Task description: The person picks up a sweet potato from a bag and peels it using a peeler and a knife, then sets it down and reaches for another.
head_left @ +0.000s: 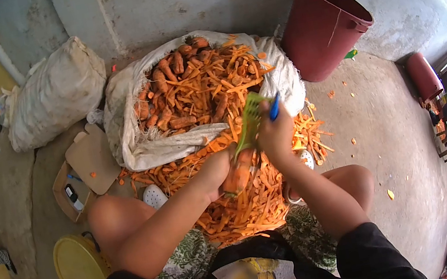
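Carrot (237, 177) sits low between the person's knees, wrapped in the left hand (218, 171), whose grip is closed firmly around it, seemingly to steady it and angle it up toward the blade. The right hand (276, 130) has its grip pressed together on a green peeler (248, 120) with a blue handle end, laid against the carrot's upper part. Both are held over a heap of orange peelings (248, 210) on the floor, likely so the strips drop there. Just beyond, an open white sack (133, 137) holds unpeeled carrots and more shavings. A dark red bucket (323, 26) stands to its right and a closed sack (53, 91) lies to its left.
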`<act>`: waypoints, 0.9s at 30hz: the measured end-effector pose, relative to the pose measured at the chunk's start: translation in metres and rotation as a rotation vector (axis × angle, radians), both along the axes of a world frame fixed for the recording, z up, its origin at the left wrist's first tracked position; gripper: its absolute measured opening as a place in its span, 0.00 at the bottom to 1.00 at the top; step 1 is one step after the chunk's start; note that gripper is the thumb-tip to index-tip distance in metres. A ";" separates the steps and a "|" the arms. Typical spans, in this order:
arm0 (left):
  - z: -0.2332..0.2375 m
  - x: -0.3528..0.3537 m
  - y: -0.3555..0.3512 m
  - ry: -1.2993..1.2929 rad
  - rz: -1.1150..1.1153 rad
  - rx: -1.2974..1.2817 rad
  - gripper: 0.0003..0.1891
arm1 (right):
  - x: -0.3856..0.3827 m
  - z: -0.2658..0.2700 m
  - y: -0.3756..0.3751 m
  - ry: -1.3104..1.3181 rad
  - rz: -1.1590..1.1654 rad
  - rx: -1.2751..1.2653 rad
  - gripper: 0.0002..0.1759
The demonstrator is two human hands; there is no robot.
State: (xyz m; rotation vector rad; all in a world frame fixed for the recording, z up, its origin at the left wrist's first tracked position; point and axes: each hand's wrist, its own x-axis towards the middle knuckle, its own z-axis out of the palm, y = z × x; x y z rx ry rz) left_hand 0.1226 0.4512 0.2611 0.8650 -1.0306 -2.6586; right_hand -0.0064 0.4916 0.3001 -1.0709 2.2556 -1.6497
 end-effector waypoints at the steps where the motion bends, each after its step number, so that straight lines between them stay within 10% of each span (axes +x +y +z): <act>1: 0.005 0.001 0.003 0.000 -0.004 0.000 0.15 | -0.021 -0.006 -0.008 0.003 -0.081 -0.025 0.15; 5: 0.040 0.010 0.013 -0.117 -0.179 -0.052 0.19 | -0.120 -0.037 -0.025 -0.107 -0.417 -0.076 0.15; 13: 0.022 0.004 -0.001 -0.059 0.069 0.096 0.19 | -0.020 0.023 -0.002 -0.488 0.025 -0.260 0.12; 27: 0.008 0.000 0.000 -0.005 0.090 0.114 0.15 | 0.020 0.002 0.008 0.128 0.118 0.018 0.10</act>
